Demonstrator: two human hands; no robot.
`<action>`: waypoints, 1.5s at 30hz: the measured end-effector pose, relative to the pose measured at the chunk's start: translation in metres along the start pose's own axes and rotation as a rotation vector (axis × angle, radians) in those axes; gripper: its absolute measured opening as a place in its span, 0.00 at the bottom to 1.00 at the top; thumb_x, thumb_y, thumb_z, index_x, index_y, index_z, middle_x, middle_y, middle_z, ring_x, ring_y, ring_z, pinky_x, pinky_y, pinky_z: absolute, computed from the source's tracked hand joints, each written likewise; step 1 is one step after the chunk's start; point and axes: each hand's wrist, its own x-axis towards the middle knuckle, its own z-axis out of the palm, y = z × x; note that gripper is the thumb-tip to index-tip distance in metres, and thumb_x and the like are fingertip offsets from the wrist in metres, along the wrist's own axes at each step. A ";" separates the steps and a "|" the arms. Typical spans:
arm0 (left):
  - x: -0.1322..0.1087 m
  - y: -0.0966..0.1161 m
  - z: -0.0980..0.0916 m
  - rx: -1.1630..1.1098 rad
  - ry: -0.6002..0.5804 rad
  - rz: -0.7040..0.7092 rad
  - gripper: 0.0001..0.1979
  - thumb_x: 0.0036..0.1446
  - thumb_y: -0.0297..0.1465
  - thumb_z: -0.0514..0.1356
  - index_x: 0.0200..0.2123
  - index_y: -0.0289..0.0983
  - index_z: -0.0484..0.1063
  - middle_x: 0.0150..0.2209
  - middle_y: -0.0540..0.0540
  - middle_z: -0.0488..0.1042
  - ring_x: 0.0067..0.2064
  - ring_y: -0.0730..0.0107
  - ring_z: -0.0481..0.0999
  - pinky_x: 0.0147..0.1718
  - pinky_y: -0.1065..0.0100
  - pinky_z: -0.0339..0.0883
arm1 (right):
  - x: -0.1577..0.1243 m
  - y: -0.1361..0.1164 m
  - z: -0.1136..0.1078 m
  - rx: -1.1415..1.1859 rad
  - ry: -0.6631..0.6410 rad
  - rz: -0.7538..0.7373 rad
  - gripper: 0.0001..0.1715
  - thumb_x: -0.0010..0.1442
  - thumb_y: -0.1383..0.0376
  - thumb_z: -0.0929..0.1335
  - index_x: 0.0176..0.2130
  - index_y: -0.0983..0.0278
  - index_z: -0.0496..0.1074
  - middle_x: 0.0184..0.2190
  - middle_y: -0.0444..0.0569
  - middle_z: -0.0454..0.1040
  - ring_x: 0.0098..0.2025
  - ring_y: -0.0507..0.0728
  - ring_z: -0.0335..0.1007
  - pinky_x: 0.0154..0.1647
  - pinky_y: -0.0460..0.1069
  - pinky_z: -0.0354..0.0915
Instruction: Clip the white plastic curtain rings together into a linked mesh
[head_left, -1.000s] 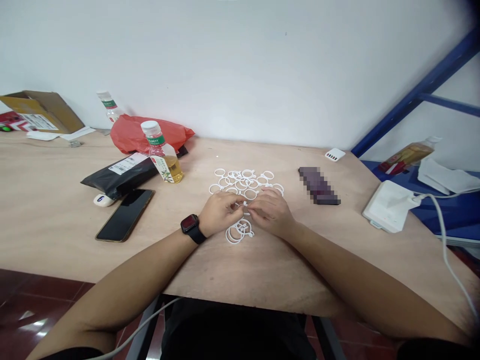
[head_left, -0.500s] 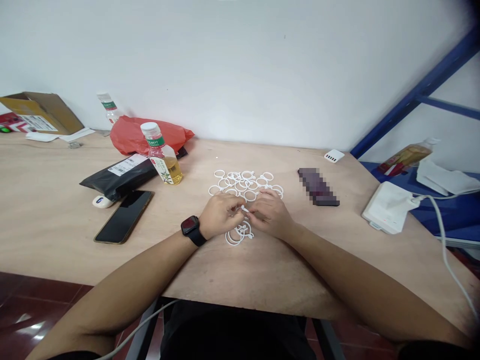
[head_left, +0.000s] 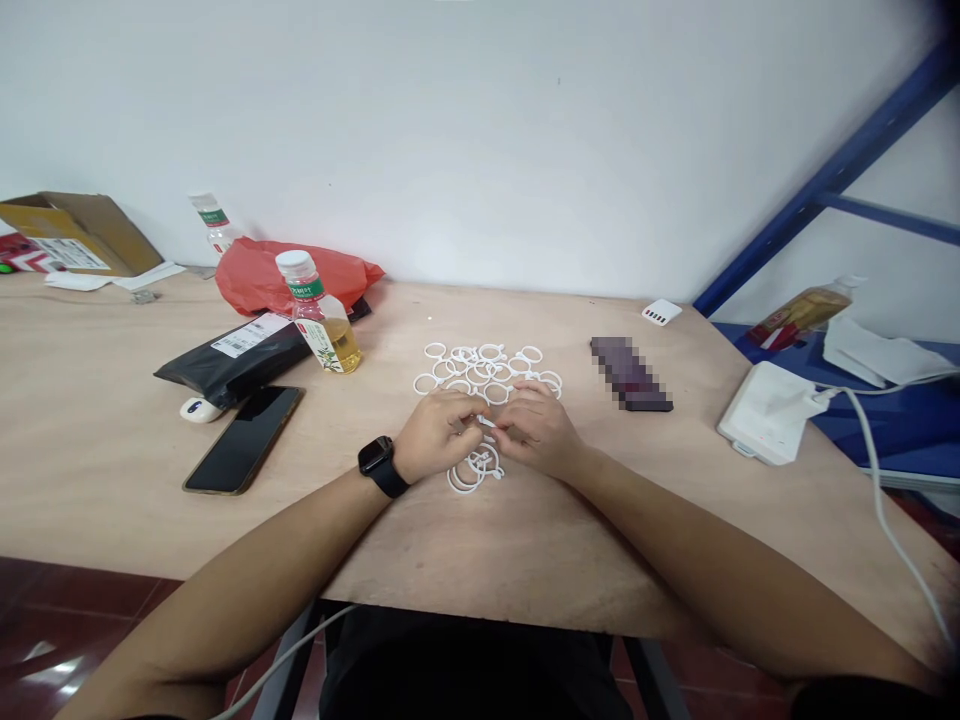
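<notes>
My left hand [head_left: 439, 437], with a black watch [head_left: 381, 465] on its wrist, and my right hand [head_left: 541, 432] meet over the middle of the table. Their fingertips pinch a small white plastic ring [head_left: 487, 422] between them, seen nearly edge-on and mostly covered by the fingers. Just beyond the hands lie several white plastic rings with small knobs [head_left: 435, 358], spread in a loose, overlapping cluster. Nearer to me, under the hands, is a smaller overlapping group of the same rings [head_left: 466, 491].
To the left are a phone [head_left: 244, 440], a white earphone case [head_left: 199, 410], a black parcel [head_left: 217, 365], a drink bottle [head_left: 319, 330] and a red bag [head_left: 255, 275]. A pixelated dark object [head_left: 631, 375], a white charger [head_left: 661, 312] and a white power strip [head_left: 772, 415] lie right.
The view has shifted slightly. Both hands stay together at the same spot, and the small white piece between the fingertips is turned a little. The ring groups look unchanged.
</notes>
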 end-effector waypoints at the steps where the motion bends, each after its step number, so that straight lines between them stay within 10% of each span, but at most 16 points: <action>1: 0.000 0.000 0.000 -0.007 0.012 0.015 0.12 0.51 0.22 0.52 0.33 0.36 0.75 0.29 0.49 0.76 0.32 0.72 0.73 0.36 0.68 0.66 | 0.000 0.001 0.000 0.000 -0.005 -0.010 0.08 0.59 0.68 0.68 0.28 0.60 0.68 0.23 0.40 0.74 0.27 0.51 0.69 0.50 0.55 0.64; 16: -0.003 0.009 -0.005 0.762 -0.216 0.219 0.08 0.66 0.29 0.54 0.45 0.38 0.72 0.42 0.44 0.75 0.44 0.61 0.68 0.43 0.60 0.57 | -0.004 0.016 0.001 -0.002 -0.082 0.042 0.06 0.62 0.67 0.67 0.32 0.61 0.73 0.34 0.47 0.78 0.39 0.57 0.69 0.43 0.55 0.63; 30: -0.002 0.011 -0.003 0.717 -0.287 0.045 0.06 0.61 0.26 0.57 0.36 0.36 0.74 0.41 0.40 0.74 0.44 0.56 0.67 0.42 0.56 0.55 | -0.013 0.031 0.001 -0.185 -0.261 0.406 0.17 0.59 0.62 0.69 0.49 0.61 0.74 0.49 0.53 0.74 0.52 0.65 0.65 0.54 0.60 0.59; 45: -0.003 -0.010 -0.005 0.468 -0.046 -0.068 0.11 0.63 0.34 0.57 0.45 0.39 0.76 0.42 0.44 0.78 0.43 0.61 0.74 0.43 0.60 0.63 | -0.011 0.027 -0.001 -0.073 -0.180 0.314 0.09 0.65 0.65 0.65 0.40 0.59 0.76 0.50 0.52 0.72 0.53 0.62 0.64 0.54 0.60 0.60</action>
